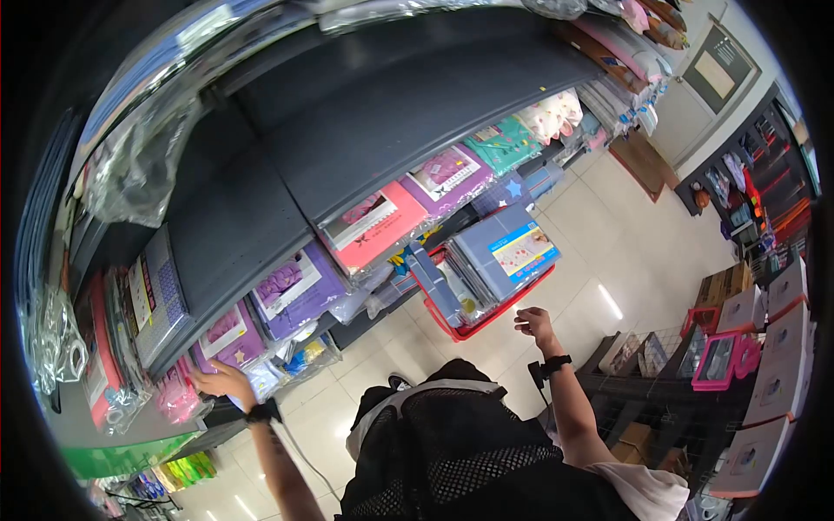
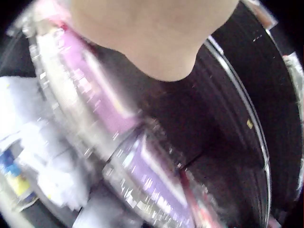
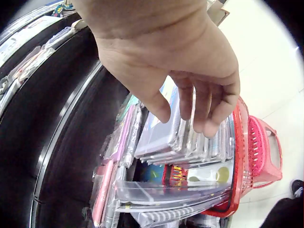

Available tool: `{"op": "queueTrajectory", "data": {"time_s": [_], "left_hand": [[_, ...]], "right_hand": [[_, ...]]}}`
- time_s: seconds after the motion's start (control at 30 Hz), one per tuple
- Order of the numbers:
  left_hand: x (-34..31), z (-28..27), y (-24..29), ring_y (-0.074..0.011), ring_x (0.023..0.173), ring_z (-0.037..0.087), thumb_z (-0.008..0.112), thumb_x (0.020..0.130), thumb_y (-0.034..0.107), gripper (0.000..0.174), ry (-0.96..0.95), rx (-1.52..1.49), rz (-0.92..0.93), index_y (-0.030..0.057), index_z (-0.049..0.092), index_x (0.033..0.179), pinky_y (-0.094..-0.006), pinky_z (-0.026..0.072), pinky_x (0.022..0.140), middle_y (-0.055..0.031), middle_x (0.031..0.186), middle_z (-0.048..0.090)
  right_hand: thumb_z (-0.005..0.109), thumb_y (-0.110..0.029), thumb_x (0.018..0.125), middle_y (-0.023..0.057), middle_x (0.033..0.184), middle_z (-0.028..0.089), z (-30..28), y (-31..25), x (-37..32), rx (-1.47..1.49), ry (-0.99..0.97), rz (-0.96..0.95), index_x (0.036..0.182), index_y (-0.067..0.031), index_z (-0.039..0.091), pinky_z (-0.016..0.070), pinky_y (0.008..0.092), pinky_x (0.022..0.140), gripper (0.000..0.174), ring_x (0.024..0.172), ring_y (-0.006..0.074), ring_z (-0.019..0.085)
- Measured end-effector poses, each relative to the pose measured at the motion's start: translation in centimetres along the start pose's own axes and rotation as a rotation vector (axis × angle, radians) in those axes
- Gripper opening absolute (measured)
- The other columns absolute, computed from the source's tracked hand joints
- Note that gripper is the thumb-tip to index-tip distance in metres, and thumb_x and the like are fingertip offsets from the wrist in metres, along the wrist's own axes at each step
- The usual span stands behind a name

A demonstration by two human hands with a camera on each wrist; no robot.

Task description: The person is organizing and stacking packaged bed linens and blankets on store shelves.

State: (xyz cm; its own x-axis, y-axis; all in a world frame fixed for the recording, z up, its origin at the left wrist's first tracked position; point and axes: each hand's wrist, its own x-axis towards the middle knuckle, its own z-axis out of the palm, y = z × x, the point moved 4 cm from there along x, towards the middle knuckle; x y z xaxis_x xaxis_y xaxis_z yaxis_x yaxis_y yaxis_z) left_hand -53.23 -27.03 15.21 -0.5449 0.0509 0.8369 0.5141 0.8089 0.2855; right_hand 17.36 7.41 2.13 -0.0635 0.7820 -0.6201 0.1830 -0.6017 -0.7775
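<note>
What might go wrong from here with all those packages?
The blue-labelled package sits high in the crowded red basket, so a bump from the right hand might tip it out. The purple package near the left hand looks slick in its plastic and could slide if brushed.

gap over tiled floor (image 1: 580, 291) between red basket (image 1: 508, 306) and black rack (image 1: 638, 392), dark shelf (image 1: 373, 113) and packets (image 1: 387, 230) lining the opposite side

Left wrist view: hand (image 2: 156, 38) cut off at top, packs (image 2: 161, 183) blurred.
</note>
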Motion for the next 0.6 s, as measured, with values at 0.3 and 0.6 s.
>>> {"op": "queueTrajectory", "data": {"time_s": [0.3, 0.6], "left_hand": [[-37.4, -11.0, -10.6, -0.0257, 0.085, 0.073, 0.058, 0.096, 0.047, 0.046, -2.286, -0.124, -0.325, 0.0059, 0.075, 0.105, -0.036, 0.0559, 0.08, -0.0093, 0.093, 0.076], [-38.7, -17.6, -8.3, -0.025, 0.075, 0.071, 0.05, 0.091, 0.075, 0.083, -1.69, 0.007, -0.943, -0.0036, 0.076, 0.086, -0.0386, 0.0549, 0.066, -0.0171, 0.085, 0.075]], "right_hand": [[0.079, -0.046, 0.084, 0.0088, 0.095, 0.066, -1.3, -1.6, 4.9, 0.047, -0.052, 0.096, 0.114, -0.0021, 0.063, 0.0506, 0.0278, 0.064, 0.056, 0.078, 0.0188, 0.069], [0.084, -0.052, 0.077, 0.0061, 0.093, 0.061, 1.3, -2.2, 8.9, 0.094, 0.071, 0.201, 0.107, -0.0108, 0.065, 0.0453, 0.0317, 0.061, 0.055, 0.079, 0.0234, 0.066]]}}
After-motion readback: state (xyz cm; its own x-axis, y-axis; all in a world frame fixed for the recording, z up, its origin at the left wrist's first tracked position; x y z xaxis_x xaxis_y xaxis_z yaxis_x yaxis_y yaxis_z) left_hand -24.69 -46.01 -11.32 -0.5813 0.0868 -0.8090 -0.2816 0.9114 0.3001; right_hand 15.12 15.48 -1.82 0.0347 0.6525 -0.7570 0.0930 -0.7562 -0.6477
